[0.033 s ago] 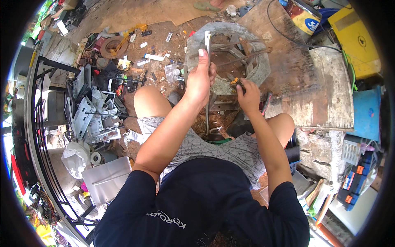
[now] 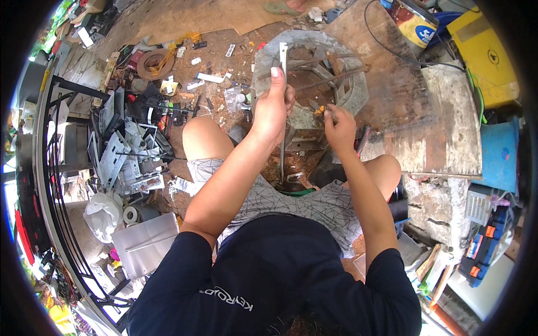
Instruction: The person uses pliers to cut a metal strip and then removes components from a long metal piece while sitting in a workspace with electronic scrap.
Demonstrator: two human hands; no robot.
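Well, working from the left, we see a heap of scrap [image 2: 131, 154] on the floor beside the left knee, and its hard-cornered pieces could scratch the leg if that knee swung outward. Next comes the left hand [image 2: 272, 106], its fingers curled in a fist round a long metal strip [image 2: 283, 53], thumb laid up along it. The strip stands over the left part of the concrete ring [image 2: 262, 64], running from beyond the fist back toward the lap; we cannot tell whether its lower end rests on anything. A loose hold could let it twist or slide, and a thin edge, if it is sharp, might cut the palm. Rusty bars [image 2: 350, 74] cross the ring's opening toward its right edge, where the strip could catch if it tipped over that way. By the ring's near inner edge sits a small orange thing [image 2: 320, 110], right at the fingertips of the right hand [image 2: 341, 126]. That hand is bent with its fingers drawn in; whether they pinch the orange thing or merely touch it, we cannot tell. A careless nudge might drop it through the opening. Rightmost, the wooden board [image 2: 414, 143] has its left edge close to that hand, so a quick outward sweep could scrape the knuckles.
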